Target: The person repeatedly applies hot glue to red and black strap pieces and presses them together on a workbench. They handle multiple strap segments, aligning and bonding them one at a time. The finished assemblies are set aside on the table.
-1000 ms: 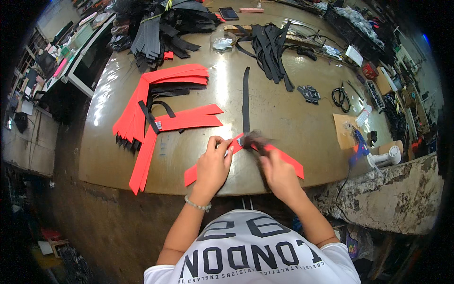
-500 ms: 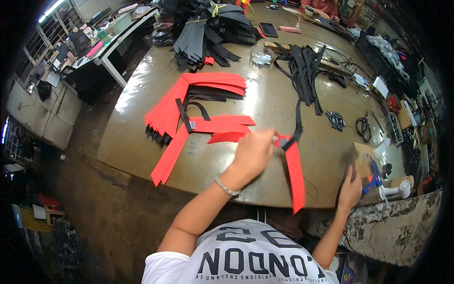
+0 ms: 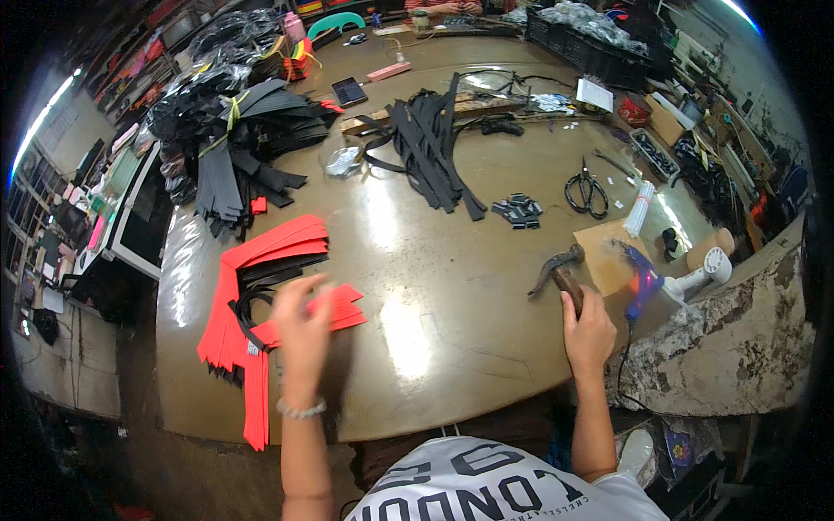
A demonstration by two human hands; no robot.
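My right hand [image 3: 591, 334] is closed round the wooden handle of a hammer [image 3: 568, 285], whose curved dark metal head rests on or just above the table. Blurred by motion, my left hand [image 3: 301, 339] is over the red strips [image 3: 347, 306] at the left; its fingers are smeared, so whether it grips them cannot be told. Beside that hand, a black strap loop [image 3: 243, 306] curves over the strips. A bent stack of red strips [image 3: 224, 291] lies just beyond, with black strips [image 3: 280, 271] along its inner side.
A blue glue gun [image 3: 641, 280] lies by a brown board [image 3: 606, 252] at the right. Scissors [image 3: 586, 193], small black pieces [image 3: 517, 211] and black straps [image 3: 426, 148] are farther back. Bundled black strips [image 3: 252, 130] and a phone [image 3: 349, 92] occupy the far left.
My left hand has gone left, from the red strip with the black strap at mid-table to the pile. That strip has left mid-table. My right hand has brought the hammer inward. The view has turned right.
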